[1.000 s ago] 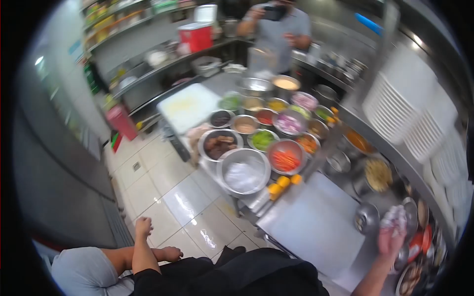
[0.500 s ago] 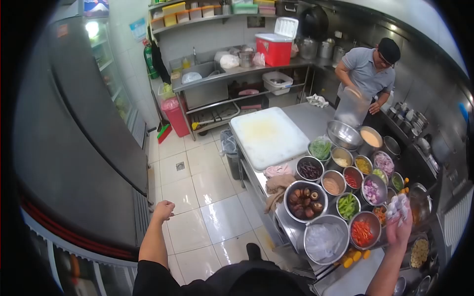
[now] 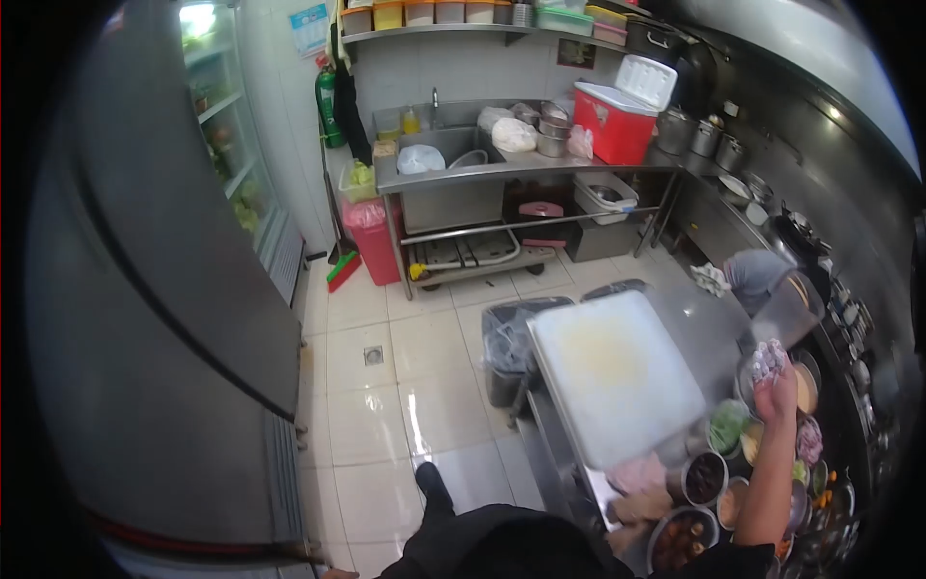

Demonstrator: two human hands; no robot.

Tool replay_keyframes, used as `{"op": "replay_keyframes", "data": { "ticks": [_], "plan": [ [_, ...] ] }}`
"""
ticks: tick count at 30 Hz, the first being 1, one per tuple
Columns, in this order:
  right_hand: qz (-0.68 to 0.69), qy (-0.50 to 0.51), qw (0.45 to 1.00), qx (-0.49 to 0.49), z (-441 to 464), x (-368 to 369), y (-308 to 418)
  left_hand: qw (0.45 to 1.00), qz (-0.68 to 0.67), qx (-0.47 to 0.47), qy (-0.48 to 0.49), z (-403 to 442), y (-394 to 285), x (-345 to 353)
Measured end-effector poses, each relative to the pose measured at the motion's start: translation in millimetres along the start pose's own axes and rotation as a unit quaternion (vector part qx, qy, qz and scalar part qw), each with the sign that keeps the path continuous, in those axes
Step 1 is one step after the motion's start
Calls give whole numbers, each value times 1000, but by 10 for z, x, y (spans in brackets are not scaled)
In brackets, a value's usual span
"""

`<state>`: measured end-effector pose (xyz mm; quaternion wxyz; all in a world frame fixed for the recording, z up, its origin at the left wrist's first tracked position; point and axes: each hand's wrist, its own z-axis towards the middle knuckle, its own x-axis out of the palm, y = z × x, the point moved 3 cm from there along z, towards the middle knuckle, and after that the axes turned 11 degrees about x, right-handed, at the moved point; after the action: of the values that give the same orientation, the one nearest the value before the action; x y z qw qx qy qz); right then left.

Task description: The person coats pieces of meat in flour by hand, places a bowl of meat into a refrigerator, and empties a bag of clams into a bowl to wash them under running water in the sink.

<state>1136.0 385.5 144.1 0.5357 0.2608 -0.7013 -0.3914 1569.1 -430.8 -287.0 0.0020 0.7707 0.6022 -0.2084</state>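
Observation:
My right hand point(image 3: 775, 398) is closed around a pale, whitish-purple bundle point(image 3: 769, 359) that looks like knotted clear plastic; its contents are hard to make out. It is held out above the far end of the bowls, with my forearm passing over them. Below it are a bowl of green leaves point(image 3: 728, 427), a bowl of dark strips point(image 3: 704, 478) and a bowl of brown mushrooms point(image 3: 682, 540). A white cutting board point(image 3: 622, 381) lies left of that arm. Only a sliver of my left hand point(image 3: 340, 573) shows at the bottom edge, its fingers hidden.
A co-worker point(image 3: 760, 275) bends at the table's far right beside a clear container point(image 3: 793, 309). Lined bins point(image 3: 508, 357) stand by the table. A steel fridge point(image 3: 174, 289) lines the left. At the back are a sink point(image 3: 449, 198), a red cooler point(image 3: 613, 125) and a pink bin point(image 3: 374, 246).
The view has shifted forward and turned. My right hand has carried the bundle from the near bowls to the far ones. My left hand has dropped almost out of view. The co-worker has bent down.

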Motion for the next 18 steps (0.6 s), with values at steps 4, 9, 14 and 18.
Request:
{"op": "replay_keyframes", "data": {
  "ticks": [4, 9, 14, 18],
  "plan": [
    [26, -12, 1000, 7, 1055, 396, -470, 978, -184, -54, -79, 529, -986, -991],
    [27, -80, 996, -31, 1816, 634, -689, 975, -36, 188, -114, 1679, -3509, -2383],
    [70, -174, 979, -76, 2038, 878, -865, 879, 41, 456, -136, 1420, -6882, -2729],
    [88, -187, 972, -108, 2723, 907, -1079, 824, 137, 535, -123, 1336, -8655, -2740]
  ]
}}
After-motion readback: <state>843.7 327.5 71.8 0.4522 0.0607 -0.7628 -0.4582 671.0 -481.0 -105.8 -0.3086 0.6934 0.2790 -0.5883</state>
